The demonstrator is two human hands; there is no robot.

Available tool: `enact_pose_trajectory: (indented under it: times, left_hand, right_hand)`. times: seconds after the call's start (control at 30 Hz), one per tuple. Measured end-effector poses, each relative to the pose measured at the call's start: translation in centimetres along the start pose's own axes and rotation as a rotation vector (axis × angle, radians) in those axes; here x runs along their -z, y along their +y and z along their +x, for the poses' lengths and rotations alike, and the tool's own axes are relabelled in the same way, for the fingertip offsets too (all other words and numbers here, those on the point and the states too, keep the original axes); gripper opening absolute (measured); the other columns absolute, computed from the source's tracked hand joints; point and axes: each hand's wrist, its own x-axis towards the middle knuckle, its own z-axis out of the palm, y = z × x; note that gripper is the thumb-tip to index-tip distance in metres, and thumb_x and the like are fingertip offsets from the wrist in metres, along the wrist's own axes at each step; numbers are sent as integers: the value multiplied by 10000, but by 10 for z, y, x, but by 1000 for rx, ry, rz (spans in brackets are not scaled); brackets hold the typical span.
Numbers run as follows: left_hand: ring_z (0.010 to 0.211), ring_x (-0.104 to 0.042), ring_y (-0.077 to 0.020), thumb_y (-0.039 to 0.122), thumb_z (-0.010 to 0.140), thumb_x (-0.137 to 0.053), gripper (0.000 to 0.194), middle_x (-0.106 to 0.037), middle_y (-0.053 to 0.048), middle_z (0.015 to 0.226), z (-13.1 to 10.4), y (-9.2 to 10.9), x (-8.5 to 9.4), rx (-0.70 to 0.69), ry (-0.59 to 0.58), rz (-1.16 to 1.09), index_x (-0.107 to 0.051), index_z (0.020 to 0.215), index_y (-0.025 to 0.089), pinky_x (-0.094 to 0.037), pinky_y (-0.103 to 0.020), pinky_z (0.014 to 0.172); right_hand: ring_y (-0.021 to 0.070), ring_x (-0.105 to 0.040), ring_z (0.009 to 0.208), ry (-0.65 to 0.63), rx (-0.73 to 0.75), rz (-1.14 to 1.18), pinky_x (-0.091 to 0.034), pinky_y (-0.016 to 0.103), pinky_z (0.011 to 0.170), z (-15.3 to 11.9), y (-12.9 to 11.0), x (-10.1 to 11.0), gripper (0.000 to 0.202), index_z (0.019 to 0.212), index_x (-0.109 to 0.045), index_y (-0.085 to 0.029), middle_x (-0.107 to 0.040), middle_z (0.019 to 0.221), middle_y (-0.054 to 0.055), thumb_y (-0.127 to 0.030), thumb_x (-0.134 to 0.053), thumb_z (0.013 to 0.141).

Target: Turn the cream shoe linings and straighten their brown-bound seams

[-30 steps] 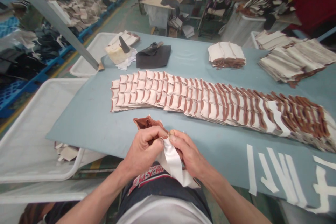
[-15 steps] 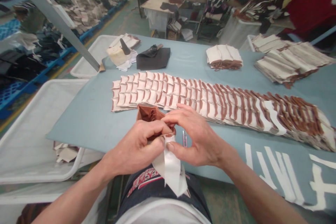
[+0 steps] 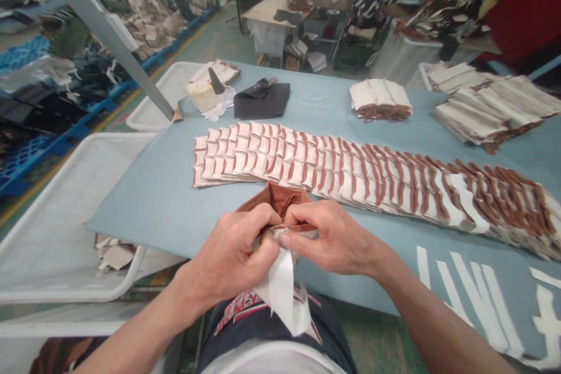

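A brown fabric piece with pale lining (image 3: 263, 197) is held up over the table's front edge, its brown side folded open like a pouch. My left hand (image 3: 239, 248) pinches its near edge between thumb and fingers. Close beside it, my right hand (image 3: 337, 239) grips the same edge, thumb against the pale material. A white strip (image 3: 283, 292) hangs down from under my fingertips toward my lap. Just beyond my hands lie overlapping rows of similar brown-and-cream pieces (image 3: 302, 158). My fingers hide the exact spot they pinch.
Loose white strips (image 3: 468, 286) lie at the table's right front. Farther back are a black cloth (image 3: 263, 102), a small cream stack (image 3: 380, 96) and larger piles (image 3: 499, 102). White bins (image 3: 74, 187) and a slanted metal post (image 3: 109, 41) stand left.
The brown piece has turned and opened wider, its brown side now spreading behind both hands. My right hand has closed in to pinch its edge. The small pink-handled tool beside my hand is hidden now.
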Motion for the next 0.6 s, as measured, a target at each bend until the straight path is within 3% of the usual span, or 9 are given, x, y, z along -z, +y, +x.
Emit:
enact_pose_trajectory:
  times: [0.1,0.2,0.37,0.6]
  left_hand:
    - [556,-519,-76,66,852,-473,169,-617,59,699,-2,-4,-2,26,-23,-82,-586,905,181,-365,-191,545]
    - [560,-503,-79,76,847,-463,153,-595,55,694,-2,-6,-4,41,-24,-167,-574,850,183,-362,-188,530]
    - [583,-526,-84,72,825,-451,183,-615,40,707,-3,-10,-7,13,26,-168,-605,849,168,-393,-187,553]
    - [562,-539,-84,12,843,-445,262,-639,31,700,-5,-22,-11,-206,91,-121,-625,942,173,-396,-198,563]
  right_hand:
    - [109,-409,578,30,-13,2,-233,272,594,-2,1,-6,283,683,-475,-208,-453,616,-59,-295,-585,928]
    - [112,-385,574,58,-8,-13,-220,277,585,-4,0,-12,299,664,-429,-211,-416,601,-59,-269,-574,919]
    - [125,-428,610,164,-2,-72,-230,288,609,-7,-4,-20,207,695,-474,-202,-490,642,-31,-231,-563,879]
    - [116,-402,601,186,-129,311,-273,260,572,-6,-3,-33,171,688,-460,-207,-463,633,-42,-254,-524,840]
